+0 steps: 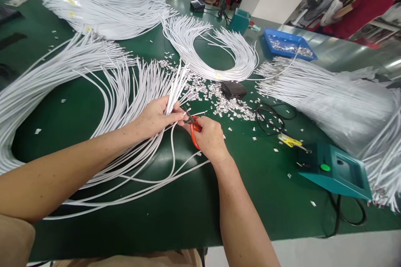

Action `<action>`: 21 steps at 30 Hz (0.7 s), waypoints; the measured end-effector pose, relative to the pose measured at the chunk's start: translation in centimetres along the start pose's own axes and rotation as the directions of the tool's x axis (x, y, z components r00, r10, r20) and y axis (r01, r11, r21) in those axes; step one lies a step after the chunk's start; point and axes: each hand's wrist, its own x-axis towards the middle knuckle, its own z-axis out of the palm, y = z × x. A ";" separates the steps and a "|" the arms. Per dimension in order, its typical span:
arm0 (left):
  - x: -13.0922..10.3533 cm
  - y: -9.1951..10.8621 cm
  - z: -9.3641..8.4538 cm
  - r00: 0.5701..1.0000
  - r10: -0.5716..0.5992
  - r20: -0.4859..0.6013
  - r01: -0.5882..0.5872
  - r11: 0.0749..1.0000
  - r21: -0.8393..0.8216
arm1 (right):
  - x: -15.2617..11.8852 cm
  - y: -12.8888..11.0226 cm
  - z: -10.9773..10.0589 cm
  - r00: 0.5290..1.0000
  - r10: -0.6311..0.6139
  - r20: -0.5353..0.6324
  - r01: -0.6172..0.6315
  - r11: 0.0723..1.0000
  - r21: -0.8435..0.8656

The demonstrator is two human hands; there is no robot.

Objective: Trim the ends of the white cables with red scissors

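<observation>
My left hand (159,117) is closed around a small bunch of white cables (176,91), whose ends point up and away from me. In my right hand (210,135) is a pair of scissors (194,130) with orange-red handles. The dark blades reach to a cable end at my left fingertips; whether they touch it I cannot tell. Several loose cables (150,181) hang down from beneath my hands and curve to the left. Just beyond my hands lies a heap of small silvery pieces (219,100), too small to make out exactly.
Large white cable bundles (103,4) lie at the far left, with a coiled one (225,73) ahead and a plastic-wrapped one (341,100) at right. A teal device (338,171) with a yellow clip (290,140) stands at right. Farther back are a blue tray (272,46) and a person in red (363,14).
</observation>
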 end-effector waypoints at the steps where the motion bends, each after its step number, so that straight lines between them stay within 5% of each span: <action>1: 0.0 0.0 0.0 1.000 0.004 -0.001 -0.004 1.000 0.014 | 0.0 0.0 0.0 1.000 0.006 -0.003 -0.006 1.000 -0.002; 8: 0.0 -0.1 -0.1 0.999 -0.005 -0.051 0.006 1.000 0.016 | 0.1 0.3 -0.6 0.997 0.072 0.030 -0.076 0.981 0.181; 13: -0.1 0.1 0.1 1.000 0.013 -0.018 -0.012 0.998 0.067 | 0.2 -0.5 -0.7 0.980 0.196 -0.034 -0.117 0.706 0.699; 21: -0.3 0.0 0.5 1.000 0.008 -0.004 -0.008 0.996 0.087 | 0.4 -1.3 0.3 0.960 0.280 0.017 -0.153 0.473 0.868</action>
